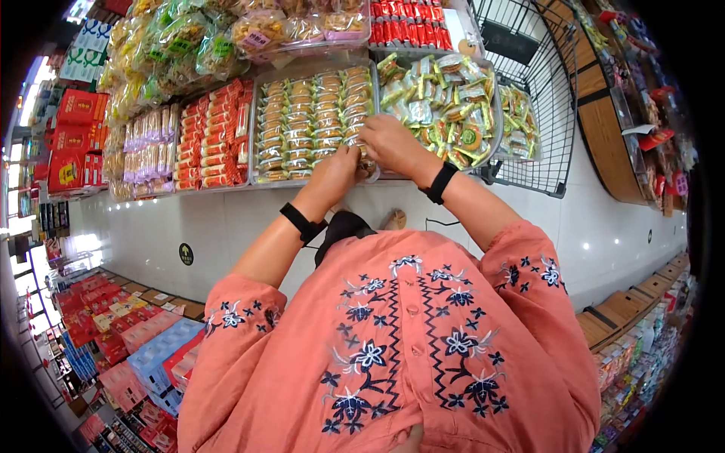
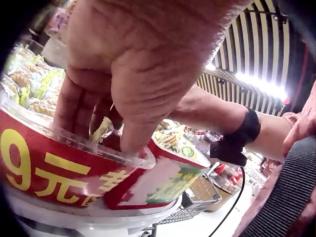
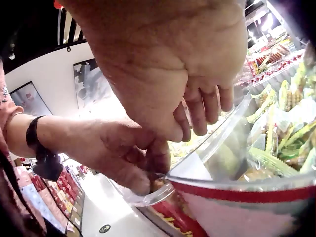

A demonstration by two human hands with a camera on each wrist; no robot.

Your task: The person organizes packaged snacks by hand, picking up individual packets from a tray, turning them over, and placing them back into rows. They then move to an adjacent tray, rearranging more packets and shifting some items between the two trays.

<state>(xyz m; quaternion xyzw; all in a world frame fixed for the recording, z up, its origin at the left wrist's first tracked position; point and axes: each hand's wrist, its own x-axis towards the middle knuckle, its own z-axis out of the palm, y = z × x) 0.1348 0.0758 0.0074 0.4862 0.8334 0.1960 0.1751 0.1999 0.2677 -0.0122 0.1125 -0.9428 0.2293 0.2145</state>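
My left hand (image 1: 337, 177) reaches into the front right corner of a clear bin (image 1: 215, 187) of wrapped round biscuits (image 1: 310, 121). Its thumb and fingers pinch a small wrapped biscuit (image 2: 102, 129) just inside the rim, mostly hidden by the fingers. Over the same corner, my right hand (image 1: 400, 149) hangs palm down just beyond the left, its fingers (image 3: 211, 106) loosely bent and nothing visible in them. The biscuits stand in neat rows. A red price label (image 2: 54, 170) with yellow characters covers the bin's front.
To the right stands a bin of jumbled green-edged packets (image 1: 461, 98), with a black wire cart (image 1: 559, 113) beyond it. Red-wrapped snacks (image 1: 215, 136) fill the left side. Bagged snacks (image 1: 181, 38) are heaped behind. White tiled floor (image 1: 226, 226) lies below the display's front edge.
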